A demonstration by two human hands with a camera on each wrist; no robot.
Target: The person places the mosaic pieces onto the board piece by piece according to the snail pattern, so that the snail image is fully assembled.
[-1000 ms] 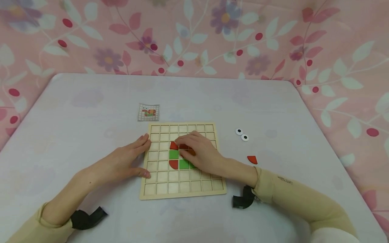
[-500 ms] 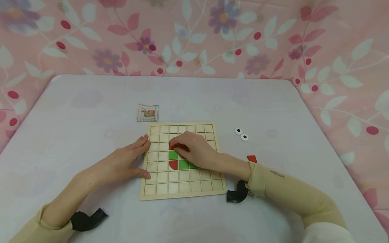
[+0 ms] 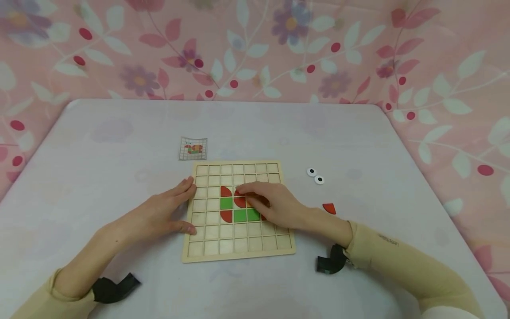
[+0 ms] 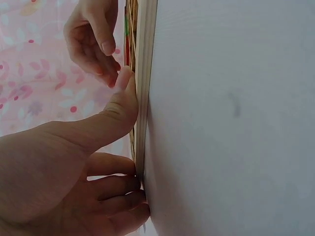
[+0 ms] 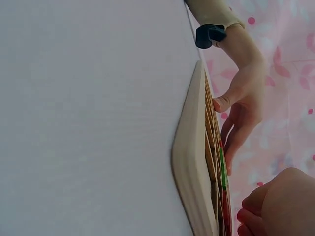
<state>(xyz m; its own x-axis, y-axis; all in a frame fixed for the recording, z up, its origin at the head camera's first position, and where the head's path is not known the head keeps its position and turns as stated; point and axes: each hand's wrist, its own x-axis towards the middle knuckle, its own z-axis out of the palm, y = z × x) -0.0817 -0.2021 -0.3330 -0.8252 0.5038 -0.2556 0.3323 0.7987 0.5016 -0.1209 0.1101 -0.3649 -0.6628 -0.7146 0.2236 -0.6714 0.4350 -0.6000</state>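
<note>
In the head view my left hand (image 3: 159,215) rests along the left edge of a square wooden grid board (image 3: 221,257). Its thumb lies on the near part of the rim, the fingers farther up; the left wrist view has the fingers (image 4: 118,187) against the board's side. My right hand (image 3: 275,201) bends over the middle of the board, fingertips right at a red piece (image 3: 237,193), thumb apart from the fingers. Beside it sit a red quarter-circle (image 3: 226,191), a green square (image 3: 226,203), another red quarter-circle (image 3: 226,216) and further green squares (image 3: 240,215). The hand hides part of the pattern.
A small picture card (image 3: 193,149) with a coloured grid pattern lies behind the board. To the right are two white eye discs (image 3: 315,176) and a loose red quarter-circle (image 3: 329,208). A white cloth (image 3: 119,159) covers the table; a pink floral curtain (image 3: 239,48) hangs behind.
My right hand moves left over the red quarter-circle at the pattern's upper left, then back right, uncovering it and the red piece below. The left hand stays on the board's edge.
</note>
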